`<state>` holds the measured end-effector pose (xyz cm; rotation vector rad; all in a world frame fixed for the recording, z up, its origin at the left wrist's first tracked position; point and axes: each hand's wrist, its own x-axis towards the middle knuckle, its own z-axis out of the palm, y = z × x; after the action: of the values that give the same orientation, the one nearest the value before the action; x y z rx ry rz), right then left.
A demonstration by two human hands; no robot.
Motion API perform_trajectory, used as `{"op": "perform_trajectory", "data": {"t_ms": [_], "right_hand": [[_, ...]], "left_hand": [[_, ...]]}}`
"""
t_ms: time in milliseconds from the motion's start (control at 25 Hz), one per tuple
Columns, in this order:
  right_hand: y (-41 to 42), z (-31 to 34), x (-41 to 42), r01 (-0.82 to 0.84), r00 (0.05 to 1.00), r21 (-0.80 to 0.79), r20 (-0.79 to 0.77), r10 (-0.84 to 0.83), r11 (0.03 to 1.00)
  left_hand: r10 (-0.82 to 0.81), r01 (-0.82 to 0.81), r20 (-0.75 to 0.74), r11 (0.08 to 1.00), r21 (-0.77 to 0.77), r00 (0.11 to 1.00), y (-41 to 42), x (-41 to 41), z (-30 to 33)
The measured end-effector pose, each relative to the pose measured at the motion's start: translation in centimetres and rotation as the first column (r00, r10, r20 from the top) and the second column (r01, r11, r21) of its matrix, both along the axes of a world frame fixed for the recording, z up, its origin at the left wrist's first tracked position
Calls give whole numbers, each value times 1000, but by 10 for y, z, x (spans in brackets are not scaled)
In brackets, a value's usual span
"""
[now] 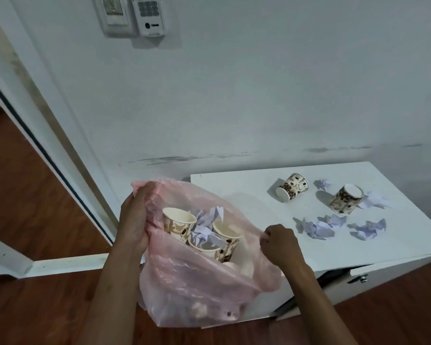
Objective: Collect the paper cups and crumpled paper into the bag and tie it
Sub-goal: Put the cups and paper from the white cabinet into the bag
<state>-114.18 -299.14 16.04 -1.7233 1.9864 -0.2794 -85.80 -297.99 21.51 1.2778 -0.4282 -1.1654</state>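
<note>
Pink bag held open at the left end of the white cabinet.

My left hand grips the bag's far rim and my right hand pinches the near rim. I see three cups and crumpled paper inside. On the cabinet top, two cups lie tipped over among loose paper wads.

Two bare forearms enter from the near edge. The left hand and the right hand wear no gloves, rings or watch. No sleeve reaches either wrist.
</note>
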Motion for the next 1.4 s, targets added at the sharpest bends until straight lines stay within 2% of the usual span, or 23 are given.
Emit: {"op": "perform_trajectory", "data": {"t_ms": [160, 280, 360, 440, 560, 640, 720, 760, 840, 880, 920, 960, 1000, 1040, 1080, 1120, 1160, 1280, 1400], "right_hand": [[-24, 46, -23, 170, 984, -291, 107, -144, 942], [-39, 97, -46, 201, 978, -404, 129, -161, 893], [-48, 115, -62, 218, 975, -395, 125, -183, 893], [-60, 110, -76, 217, 975, -320, 105, -194, 922], [-73, 79, -91, 72, 997, -160, 42, -66, 985], [-76, 59, -104, -26, 997, -94, 74, 33, 995], [-82, 49, -124, -82, 979, -82, 178, 95, 993], [-85, 50, -133, -88, 950, -82, 292, 108, 993], [-94, 44, -148, 0, 839, -85, 543, 46, 996], [-99, 35, -156, 75, 813, -112, 582, 4, 991], [-106, 22, -165, 107, 856, -169, 516, -5, 980], [-114, 4, -175, 71, 937, -207, 348, 6, 976], [-119, -15, -183, -22, 988, -168, 149, 48, 986], [-120, -32, -187, -124, 992, -50, -24, 123, 991], [-118, -48, -189, -181, 973, 67, -132, 188, 981], [-115, -63, -189, -201, 960, 100, -178, 216, 974], [-111, -73, -186, -200, 962, 60, -177, 207, 978], [-101, -66, -176, -32, 999, -159, 35, 38, 987], [-95, -8, -162, 166, 942, -279, 330, -68, 946]], "left_hand": [[-16, 10, -75, 997, -74, 997, -15, -11, 18], [-60, 41, -160, 992, -116, 985, -28, -18, 29], [-80, 62, -176, 992, -107, 981, -37, -29, 28], [-76, 68, -167, 996, -51, 983, -44, -46, 18], [-79, 86, -121, 995, 52, 990, -45, -69, -7], [-83, 97, -130, 990, 104, 988, -41, -84, -21], [-100, 116, -151, 988, 102, 984, -34, -100, -26], [-109, 123, -136, 988, 98, 985, -31, -107, -26], [-40, 51, -84, 991, 123, 996, -28, -113, -26], [6, 3, -63, 990, 143, 998, -28, -112, -28], [36, -26, -55, 985, 168, 998, -27, -113, -28], [66, -56, -52, 982, 182, 996, -27, -112, -29], [92, -80, -52, 977, 198, 994, -28, -112, -29], [110, -97, -49, 972, 212, 993, -28, -113, -29], [116, -105, -40, 972, 211, 992, -29, -112, -29], [117, -109, -32, 973, 202, 993, -31, -110, -28], [111, -104, -28, 976, 190, 993, -33, -107, -27], [98, -100, 20, 984, 147, 995, -37, -101, -28], [102, -113, 132, 991, 78, 986, -36, -102, -21]]}}
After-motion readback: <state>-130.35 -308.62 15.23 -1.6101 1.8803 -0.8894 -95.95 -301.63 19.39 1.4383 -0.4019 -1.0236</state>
